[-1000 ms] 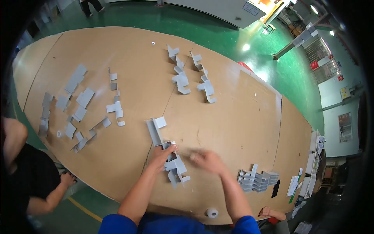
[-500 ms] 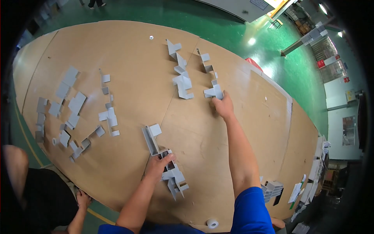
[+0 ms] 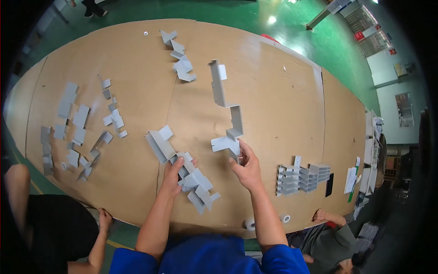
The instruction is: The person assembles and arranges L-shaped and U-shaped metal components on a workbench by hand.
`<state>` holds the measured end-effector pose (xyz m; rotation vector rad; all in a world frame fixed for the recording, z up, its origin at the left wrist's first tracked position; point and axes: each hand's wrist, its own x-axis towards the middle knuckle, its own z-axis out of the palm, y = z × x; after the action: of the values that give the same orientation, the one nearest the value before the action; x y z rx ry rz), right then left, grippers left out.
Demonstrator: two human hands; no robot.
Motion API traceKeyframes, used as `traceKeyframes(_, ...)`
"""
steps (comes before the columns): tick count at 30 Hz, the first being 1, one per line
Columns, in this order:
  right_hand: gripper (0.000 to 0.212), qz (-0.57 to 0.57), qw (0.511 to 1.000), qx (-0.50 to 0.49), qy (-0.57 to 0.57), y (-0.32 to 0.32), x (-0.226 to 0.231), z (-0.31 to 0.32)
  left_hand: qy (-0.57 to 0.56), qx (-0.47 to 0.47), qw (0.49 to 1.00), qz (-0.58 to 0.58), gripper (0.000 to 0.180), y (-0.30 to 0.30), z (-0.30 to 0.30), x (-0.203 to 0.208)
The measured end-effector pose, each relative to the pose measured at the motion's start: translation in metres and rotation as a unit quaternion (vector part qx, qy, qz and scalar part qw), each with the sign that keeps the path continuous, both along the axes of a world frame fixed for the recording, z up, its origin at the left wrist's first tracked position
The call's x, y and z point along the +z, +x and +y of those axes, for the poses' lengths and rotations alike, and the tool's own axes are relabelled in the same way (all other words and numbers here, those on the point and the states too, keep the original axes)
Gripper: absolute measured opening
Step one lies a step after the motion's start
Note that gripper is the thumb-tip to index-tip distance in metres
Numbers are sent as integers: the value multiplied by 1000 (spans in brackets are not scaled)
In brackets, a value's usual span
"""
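My left hand (image 3: 172,179) is closed round a group of grey bent sheet-metal brackets (image 3: 195,178), fitted into one another at the near middle of the table. How many pieces it holds I cannot make out. To its right, my right hand (image 3: 248,169) grips the near end of a long, stepped grey bracket (image 3: 237,119). This bracket is raised off the table and stretches away from me, with a flat tab sticking out to the left near my fingers. The two hands are apart, and what they hold does not touch.
More brackets lie at far centre (image 3: 183,66) and in several rows on the left (image 3: 81,116). A nested stack (image 3: 290,179) stands at right beside a black flat object (image 3: 329,185). White tape rolls (image 3: 285,218) sit at the near edge. People are at both sides.
My right hand has lifted the long bracket from the far right of the table and drawn it toward me. My left hand keeps hold of its brackets. The view has shifted.
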<state>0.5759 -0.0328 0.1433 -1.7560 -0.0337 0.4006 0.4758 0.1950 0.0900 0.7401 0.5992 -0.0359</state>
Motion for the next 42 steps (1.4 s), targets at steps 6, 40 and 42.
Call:
traceKeyframes(6,76,-46,973,-46,-220,-34,11,-1,-2,14,1000,-7,46,-15,-13,20)
traceKeyframes(40,64,-4,964,153,-218,-84,-45,-40,38,-7,998,50,34,-37,-29,21)
traceKeyframes(42,62,6,963,159,-218,-85,-49,-40,34,-5,998,52,35,-39,-26,19)
